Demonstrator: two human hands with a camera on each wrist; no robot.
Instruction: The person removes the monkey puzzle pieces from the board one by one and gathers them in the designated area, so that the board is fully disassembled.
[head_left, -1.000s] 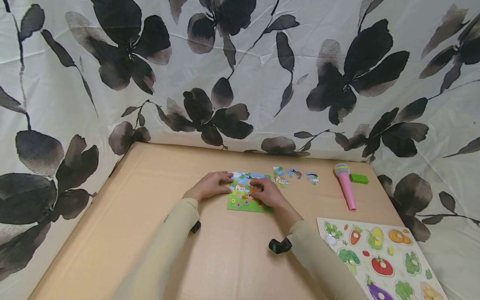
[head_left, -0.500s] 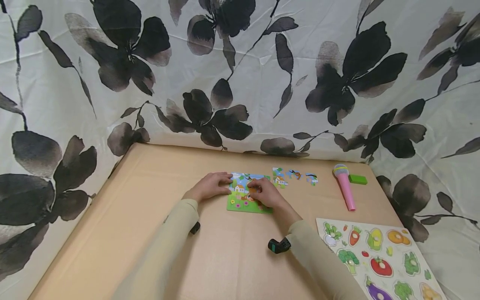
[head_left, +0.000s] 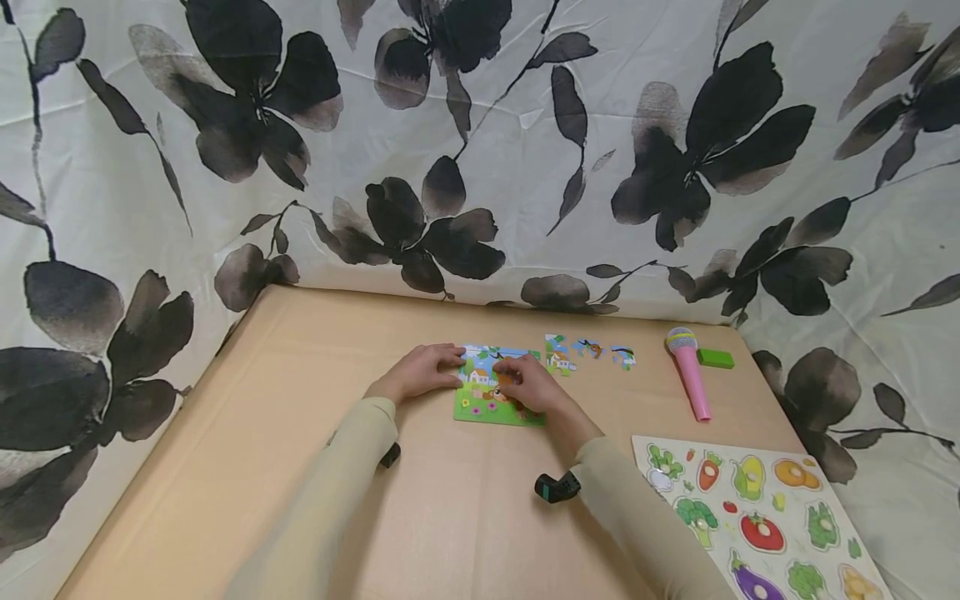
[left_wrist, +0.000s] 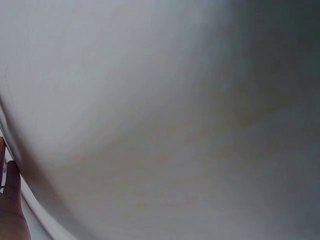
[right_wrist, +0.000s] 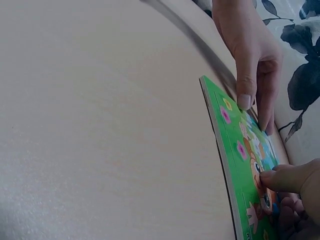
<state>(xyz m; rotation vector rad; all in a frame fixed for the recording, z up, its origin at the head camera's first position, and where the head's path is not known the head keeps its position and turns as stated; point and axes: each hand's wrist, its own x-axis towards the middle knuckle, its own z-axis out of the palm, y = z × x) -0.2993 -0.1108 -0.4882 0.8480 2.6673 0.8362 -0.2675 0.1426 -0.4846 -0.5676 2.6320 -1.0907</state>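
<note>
A jigsaw puzzle (head_left: 483,412) with a green border and flowers lies flat on the table. My left hand (head_left: 418,372) rests at its left side, the thumb and fingers touching the board with a space between them. Over the right part of the picture, the thumb and fingers of my right hand (head_left: 534,385) come together on a small orange-patterned piece, mostly hidden by them. The right wrist view shows the right thumb (right_wrist: 285,179) on the animal picture, with the left hand (right_wrist: 252,55) beyond. Only some fingers (left_wrist: 12,185) show at the left wrist view's edge.
Several loose puzzle pieces (head_left: 560,356) lie right of the puzzle. Farther right are a pink toy microphone (head_left: 690,375) and a green block (head_left: 716,358). A vegetable-picture board (head_left: 723,500) lies at the lower right, beneath my right sleeve. Floral cloth (head_left: 525,167) hangs behind the table.
My right fingers have shifted very slightly to the left over the puzzle. The left hand keeps its place at the board's left side, and the loose pieces lie as before.
</note>
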